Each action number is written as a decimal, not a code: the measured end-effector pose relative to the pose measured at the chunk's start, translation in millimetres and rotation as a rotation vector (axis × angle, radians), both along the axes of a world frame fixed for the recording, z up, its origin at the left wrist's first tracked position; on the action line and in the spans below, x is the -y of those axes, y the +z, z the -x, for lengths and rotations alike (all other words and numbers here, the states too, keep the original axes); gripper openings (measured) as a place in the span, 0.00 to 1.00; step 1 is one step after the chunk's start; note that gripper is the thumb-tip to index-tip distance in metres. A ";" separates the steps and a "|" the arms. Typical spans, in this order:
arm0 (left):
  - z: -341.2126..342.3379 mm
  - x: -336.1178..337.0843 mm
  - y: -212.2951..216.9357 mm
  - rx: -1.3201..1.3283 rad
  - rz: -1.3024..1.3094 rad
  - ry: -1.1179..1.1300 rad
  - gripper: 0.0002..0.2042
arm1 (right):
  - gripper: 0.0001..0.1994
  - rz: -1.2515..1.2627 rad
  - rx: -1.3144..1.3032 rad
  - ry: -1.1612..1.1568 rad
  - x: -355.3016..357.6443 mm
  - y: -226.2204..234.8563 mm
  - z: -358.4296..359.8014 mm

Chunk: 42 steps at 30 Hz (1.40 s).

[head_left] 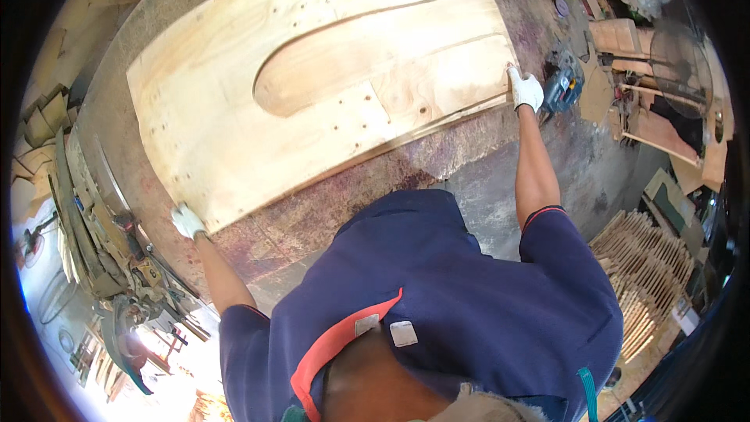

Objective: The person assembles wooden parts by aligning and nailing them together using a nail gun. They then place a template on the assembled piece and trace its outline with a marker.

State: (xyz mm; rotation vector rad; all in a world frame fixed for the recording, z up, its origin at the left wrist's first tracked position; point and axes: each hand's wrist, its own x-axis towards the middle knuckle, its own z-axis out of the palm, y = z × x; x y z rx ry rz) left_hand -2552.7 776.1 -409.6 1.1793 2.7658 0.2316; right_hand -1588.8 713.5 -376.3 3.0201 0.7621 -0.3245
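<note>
A large pale plywood sheet [211,133] lies across the worktable, marked with several small dark holes. A long U-shaped outline runs through it, round at its left end; the wood inside [336,55] looks much the same, and I cannot tell whether it is a cut-out piece or a board beneath. My left hand [187,220], in a white glove, is closed on the sheet's near left corner. At the right end, my right hand [526,91], also gloved, grips the near corner. Just right of it rests a dark blue-grey power tool [562,86].
The stained worktable [312,219] reaches to my waist. Wood offcuts [617,35] and a fan [680,70] stand at the right, above a stack of thin slats [641,273]. On the left are long wood strips [78,211] and several tools [141,266].
</note>
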 end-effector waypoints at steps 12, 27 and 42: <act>30.3 209.3 31.3 0.089 0.017 0.005 0.27 | 0.42 -0.132 -0.010 0.082 180.6 14.9 65.0; 45.1 266.1 44.6 0.059 -0.001 -0.009 0.20 | 0.36 -0.116 -0.121 0.275 161.8 30.6 58.7; 78.3 277.8 69.3 0.173 0.139 -0.446 0.38 | 0.30 -0.275 -0.052 0.365 223.4 22.4 61.3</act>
